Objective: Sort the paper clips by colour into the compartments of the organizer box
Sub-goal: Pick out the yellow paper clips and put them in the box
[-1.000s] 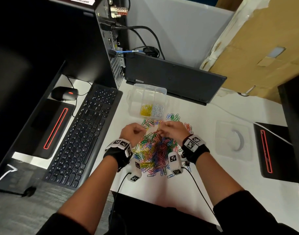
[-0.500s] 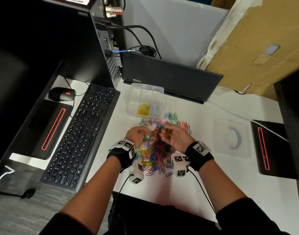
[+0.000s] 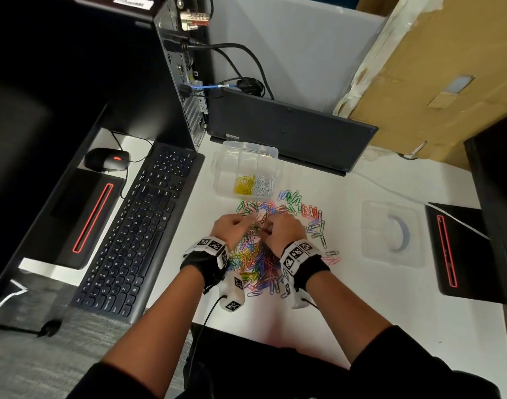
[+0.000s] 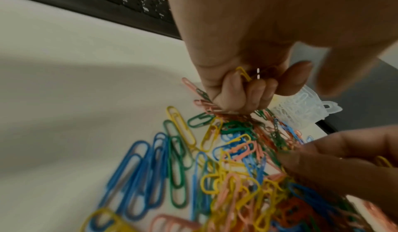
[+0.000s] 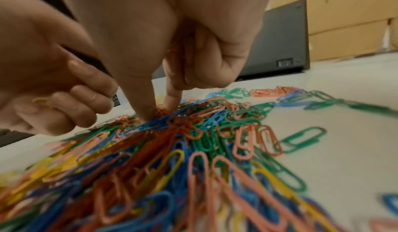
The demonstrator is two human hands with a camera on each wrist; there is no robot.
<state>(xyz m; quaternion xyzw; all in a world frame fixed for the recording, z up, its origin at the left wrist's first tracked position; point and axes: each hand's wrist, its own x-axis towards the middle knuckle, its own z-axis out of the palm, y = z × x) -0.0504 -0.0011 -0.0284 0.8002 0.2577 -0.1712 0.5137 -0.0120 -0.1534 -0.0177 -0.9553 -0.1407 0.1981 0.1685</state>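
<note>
A heap of mixed coloured paper clips (image 3: 261,260) lies on the white desk. Behind it stands the clear organizer box (image 3: 248,146), with yellow clips (image 3: 244,185) in one compartment and white clips (image 3: 264,185) beside them. Both hands are over the heap's far part, close together. My left hand (image 3: 232,226) is curled into a fist that holds a yellow clip (image 4: 243,73). My right hand (image 5: 160,110) has thumb and forefinger tips down in the heap, pinching at an orange clip; its other fingers are curled. What else its palm holds is hidden.
A black keyboard (image 3: 137,226) and mouse (image 3: 107,159) lie to the left. A closed laptop (image 3: 289,131) and a PC tower (image 3: 183,67) stand behind the box. To the right are a clear lid (image 3: 390,234) and a black device (image 3: 459,251). A cardboard box (image 3: 433,67) is at back right.
Half a second ago my right hand was turned up with yellow clips showing; now it is turned down with its fingertips in the heap. The left hand stays in a fist at the same place.
</note>
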